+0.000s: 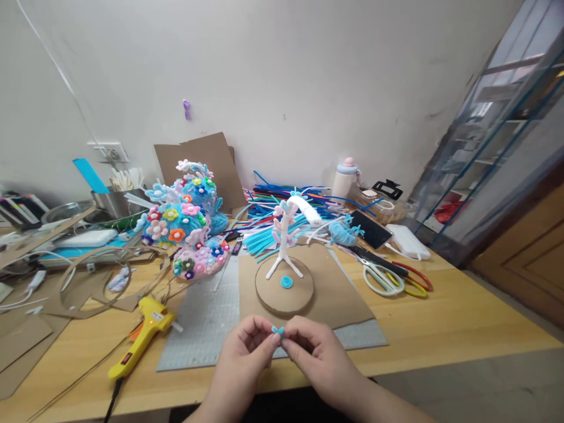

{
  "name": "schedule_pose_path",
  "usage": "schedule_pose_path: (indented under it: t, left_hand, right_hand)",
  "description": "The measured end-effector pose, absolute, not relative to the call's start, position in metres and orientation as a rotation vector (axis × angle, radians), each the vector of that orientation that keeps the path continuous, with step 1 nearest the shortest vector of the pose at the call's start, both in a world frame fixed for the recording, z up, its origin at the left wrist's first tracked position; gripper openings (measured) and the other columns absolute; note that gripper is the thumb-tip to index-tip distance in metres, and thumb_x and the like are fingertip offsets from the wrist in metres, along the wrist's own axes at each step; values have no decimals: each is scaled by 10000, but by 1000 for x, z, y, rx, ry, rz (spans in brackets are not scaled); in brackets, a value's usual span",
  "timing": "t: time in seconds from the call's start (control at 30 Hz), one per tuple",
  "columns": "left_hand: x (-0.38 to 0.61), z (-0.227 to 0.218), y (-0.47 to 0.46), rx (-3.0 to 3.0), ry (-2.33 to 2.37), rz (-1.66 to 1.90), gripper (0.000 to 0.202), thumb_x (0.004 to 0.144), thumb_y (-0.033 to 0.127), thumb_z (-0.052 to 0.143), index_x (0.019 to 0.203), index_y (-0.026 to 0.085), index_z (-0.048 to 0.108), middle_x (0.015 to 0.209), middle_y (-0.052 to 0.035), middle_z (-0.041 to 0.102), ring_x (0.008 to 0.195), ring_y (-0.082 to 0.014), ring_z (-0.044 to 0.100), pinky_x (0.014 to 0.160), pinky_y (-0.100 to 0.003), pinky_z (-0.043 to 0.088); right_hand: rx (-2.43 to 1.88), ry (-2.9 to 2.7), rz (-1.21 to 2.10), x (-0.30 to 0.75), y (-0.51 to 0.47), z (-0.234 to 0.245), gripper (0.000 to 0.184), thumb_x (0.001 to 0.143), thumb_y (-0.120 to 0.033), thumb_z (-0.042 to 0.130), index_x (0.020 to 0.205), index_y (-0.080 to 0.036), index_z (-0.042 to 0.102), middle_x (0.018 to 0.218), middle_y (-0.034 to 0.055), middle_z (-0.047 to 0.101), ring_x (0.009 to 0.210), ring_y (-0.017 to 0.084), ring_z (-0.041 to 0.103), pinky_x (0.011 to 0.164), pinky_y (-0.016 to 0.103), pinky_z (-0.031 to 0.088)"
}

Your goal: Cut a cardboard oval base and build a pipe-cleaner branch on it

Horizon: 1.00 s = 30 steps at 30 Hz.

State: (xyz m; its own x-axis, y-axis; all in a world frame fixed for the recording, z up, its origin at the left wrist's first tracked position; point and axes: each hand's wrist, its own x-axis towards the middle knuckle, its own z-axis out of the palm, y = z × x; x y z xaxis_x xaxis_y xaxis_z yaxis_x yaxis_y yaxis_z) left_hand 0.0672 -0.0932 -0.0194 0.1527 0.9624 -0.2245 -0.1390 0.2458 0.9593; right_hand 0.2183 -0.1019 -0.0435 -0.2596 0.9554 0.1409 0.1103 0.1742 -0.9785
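Note:
My left hand and my right hand meet at the table's near edge, both pinching a small light-blue pipe-cleaner piece between their fingertips. Just beyond them a round cardboard disc lies on a sheet of brown cardboard. On the disc stands a white pipe-cleaner tree with pink blossoms, and a small blue coil lies at its foot.
A yellow glue gun lies at the left on the wooden table. A colourful pipe-cleaner flower sculpture stands behind it. Loose pipe cleaners, scissors, a phone and a bottle crowd the back.

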Motion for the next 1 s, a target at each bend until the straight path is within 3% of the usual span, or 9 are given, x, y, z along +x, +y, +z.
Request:
schedule_pose_path:
  t: [0.2, 0.37, 0.53, 0.67, 0.77, 0.9, 1.0]
  left_hand:
    - [67, -24, -95, 1029, 1100, 989, 386, 555, 461, 796, 651, 159, 576, 576, 33, 537, 507, -78, 436, 462, -186, 344]
    - [66, -30, -98, 1154, 1077, 1013, 282, 666, 409, 737, 695, 164, 599, 633, -1, 586, 573, -117, 512, 520, -213, 402]
    - [61, -34, -102, 1666, 1063, 1146, 79, 824, 228, 583, 770, 209, 638, 751, -48, 629, 715, -174, 605, 650, -274, 487]
    - [52, -41, -106, 2301, 998, 1164, 322, 815, 50, 514, 1031, 249, 645, 924, -85, 674, 833, -184, 637, 721, -263, 512]
    - [48, -47, -105, 2641, 964, 1164, 431, 802, 22, 507, 1176, 221, 582, 975, -104, 684, 837, -197, 644, 703, -262, 519]
    - [46, -51, -103, 2750, 941, 1253, 321, 837, 49, 474, 1122, 152, 579, 953, -113, 671, 797, -194, 633, 664, -269, 522]
    - [47, -48, -102, 2508, 928, 1142, 276, 855, 39, 442, 1063, 173, 563, 939, -79, 639, 835, -156, 617, 710, -239, 518]
  right_hand:
    - [-1080, -1479, 1356, 218, -104, -44, 332, 906, -449, 457, 706, -188, 502, 602, -33, 450, 539, 89, 390, 509, 219, 308]
    - [-1051, -1300, 1546, 214, -102, -45, 375, 861, -516, 503, 687, -186, 460, 550, -59, 412, 430, 51, 305, 403, 194, 215]
    - [-918, -1059, 1761, 212, -100, -43, 353, 807, -486, 579, 671, -188, 447, 481, -73, 445, 338, 28, 277, 337, 173, 171]
    - [-902, -925, 1837, 210, -101, -44, 290, 807, -397, 591, 663, -178, 467, 438, -76, 453, 288, 16, 248, 304, 163, 141]
    - [-861, -874, 1862, 210, -102, -45, 276, 821, -375, 576, 668, -165, 481, 466, -59, 490, 283, 13, 282, 300, 160, 155]
    - [-776, -977, 1847, 212, -103, -48, 251, 805, -371, 619, 772, -144, 518, 550, -40, 549, 313, 11, 348, 312, 148, 200]
    - [-837, -1054, 1834, 214, -101, -50, 248, 797, -367, 624, 791, -149, 506, 539, -49, 548, 310, 13, 354, 306, 141, 208]
